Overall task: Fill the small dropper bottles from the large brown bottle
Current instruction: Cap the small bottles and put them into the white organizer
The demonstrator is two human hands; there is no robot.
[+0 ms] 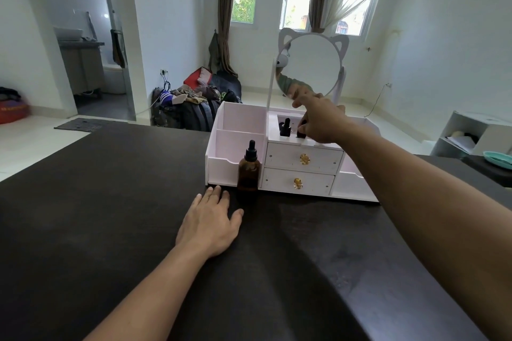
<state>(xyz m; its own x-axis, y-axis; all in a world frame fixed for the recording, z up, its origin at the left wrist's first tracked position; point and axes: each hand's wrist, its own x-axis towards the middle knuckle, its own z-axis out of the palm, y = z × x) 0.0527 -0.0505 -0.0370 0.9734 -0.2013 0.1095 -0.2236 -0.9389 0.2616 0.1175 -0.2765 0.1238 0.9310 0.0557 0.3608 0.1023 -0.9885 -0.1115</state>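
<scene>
Dark table (pixel 110 230) in bright white-walled, curtained room.

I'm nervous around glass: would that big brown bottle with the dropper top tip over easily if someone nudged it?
Probably it would slide before tipping: the large brown bottle stands upright on a broad flat base on the dark table. Its tall dropper cap makes a high push riskier. It looks like rigid glass, so likely breakable if it fell.
</scene>
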